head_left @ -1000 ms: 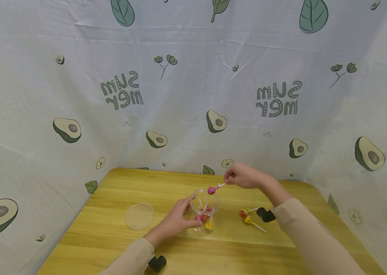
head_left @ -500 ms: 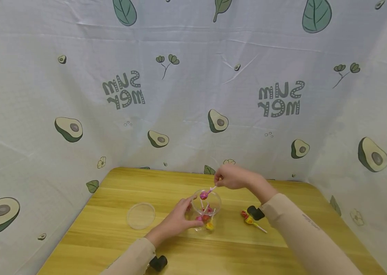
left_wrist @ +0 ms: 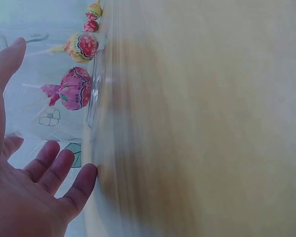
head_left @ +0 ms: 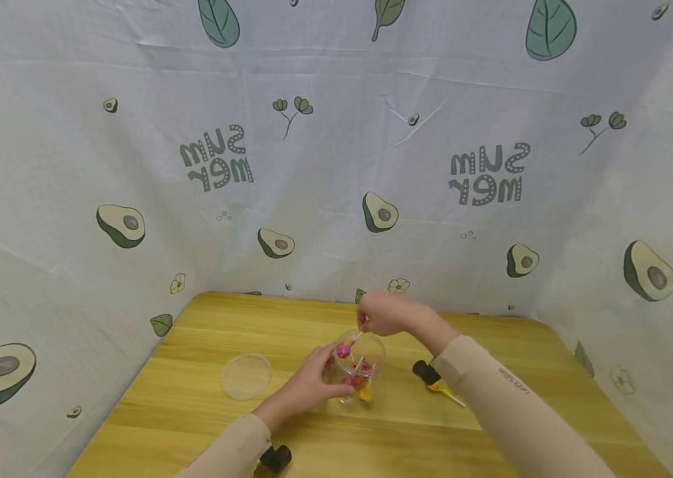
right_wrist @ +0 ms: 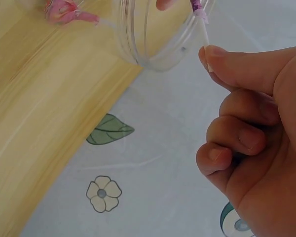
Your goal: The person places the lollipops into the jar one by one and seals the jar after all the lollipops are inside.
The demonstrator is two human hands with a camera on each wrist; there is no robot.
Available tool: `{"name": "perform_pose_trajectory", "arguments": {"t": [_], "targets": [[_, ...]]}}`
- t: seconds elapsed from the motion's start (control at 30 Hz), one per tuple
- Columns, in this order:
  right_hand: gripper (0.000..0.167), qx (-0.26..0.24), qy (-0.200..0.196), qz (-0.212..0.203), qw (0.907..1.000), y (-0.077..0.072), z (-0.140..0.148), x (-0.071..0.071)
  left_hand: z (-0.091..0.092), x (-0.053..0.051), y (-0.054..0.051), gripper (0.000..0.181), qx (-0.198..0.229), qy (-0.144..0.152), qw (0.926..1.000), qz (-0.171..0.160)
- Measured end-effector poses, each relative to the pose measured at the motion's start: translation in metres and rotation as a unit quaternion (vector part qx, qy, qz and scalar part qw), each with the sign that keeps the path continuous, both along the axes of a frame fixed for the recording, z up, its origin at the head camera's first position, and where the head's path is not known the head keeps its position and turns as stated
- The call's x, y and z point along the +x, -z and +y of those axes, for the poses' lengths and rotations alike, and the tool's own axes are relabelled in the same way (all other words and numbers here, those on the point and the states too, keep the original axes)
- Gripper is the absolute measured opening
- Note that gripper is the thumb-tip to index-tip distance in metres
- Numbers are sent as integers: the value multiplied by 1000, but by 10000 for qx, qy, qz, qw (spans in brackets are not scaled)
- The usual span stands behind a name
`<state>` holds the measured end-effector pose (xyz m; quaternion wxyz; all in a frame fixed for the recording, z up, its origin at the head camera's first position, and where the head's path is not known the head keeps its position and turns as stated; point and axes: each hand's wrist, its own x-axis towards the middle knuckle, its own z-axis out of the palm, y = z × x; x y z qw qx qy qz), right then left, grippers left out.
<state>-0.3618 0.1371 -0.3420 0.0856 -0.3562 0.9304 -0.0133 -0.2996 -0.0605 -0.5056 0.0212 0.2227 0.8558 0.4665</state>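
A clear plastic jar (head_left: pixel 381 358) stands upright on the table, with several wrapped lollipops (head_left: pixel 358 380) inside. My left hand (head_left: pixel 303 388) holds the jar from the left, thumb on the near side and fingers reaching round behind. In the left wrist view, a pink lollipop (left_wrist: pixel 75 89) and a yellow-red one (left_wrist: pixel 83 47) show through the jar wall. My right hand (head_left: pixel 385 313) pinches the white stick of another pink-purple lollipop (head_left: pixel 344 350) between thumb and index finger. Its candy end points down at the jar's mouth. The right wrist view shows that stick (right_wrist: pixel 203 34) beside the rim (right_wrist: pixel 160 64).
A clear round lid (head_left: pixel 245 376) lies flat left of the jar. Right of it, a yellow lollipop (head_left: pixel 448 394) lies on the wooden table (head_left: pixel 193 431), partly hidden by the right sleeve and a black wrist device (head_left: pixel 426 372). A printed cloth (head_left: pixel 324 166) hangs behind.
My right hand has moved left and slightly down, bringing the pink-purple lollipop from beyond the jar's rim over to its mouth. The left hand and jar have stayed put.
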Motion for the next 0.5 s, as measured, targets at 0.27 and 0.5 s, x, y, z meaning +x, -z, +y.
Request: {"name": "perform_pose_trajectory", "arguments": {"t": [0.27,0.5], "targets": [[12,332,23,372,9988,11,-9,2,0,1,-2,92,34,23,10000,-12],[20,537,67,589,9968,19,-17,9,1,0,1,92,-34,-45,10000,8]]}}
